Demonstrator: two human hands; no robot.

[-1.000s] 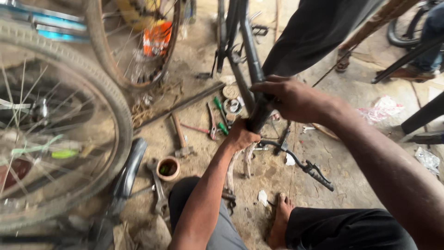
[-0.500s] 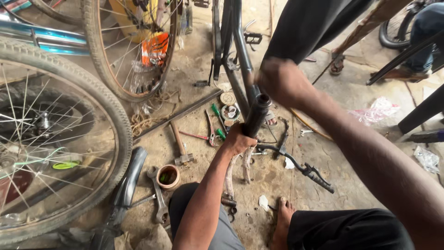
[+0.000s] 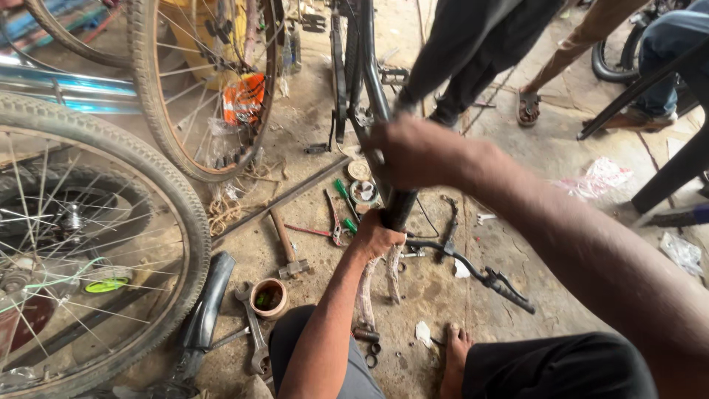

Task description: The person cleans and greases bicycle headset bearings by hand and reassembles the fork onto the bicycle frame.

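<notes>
A black bicycle frame tube (image 3: 368, 70) slants down the middle of the head view to its lower end near the ground. My right hand (image 3: 413, 151) is wrapped around the tube partway up. Just below it, my left hand (image 3: 375, 235) grips the tube's bottom end (image 3: 399, 207). Under my left hand, pale metal parts (image 3: 367, 292) lie on the dirt floor. My bare foot (image 3: 456, 347) rests near them.
A large spoked wheel with tyre (image 3: 103, 244) fills the left; a second wheel (image 3: 203, 89) stands behind it. A hammer (image 3: 284, 240), pliers (image 3: 334, 218), green-handled screwdrivers (image 3: 344, 199), a wrench (image 3: 255, 332), a small round tin (image 3: 268, 297) and a black brake lever (image 3: 487, 277) lie on the floor. Another person's legs (image 3: 473, 66) stand behind.
My right hand slid a little higher along the frame tube and the view shifted down and nearer. My left hand stays clasped at the tube's lower end.
</notes>
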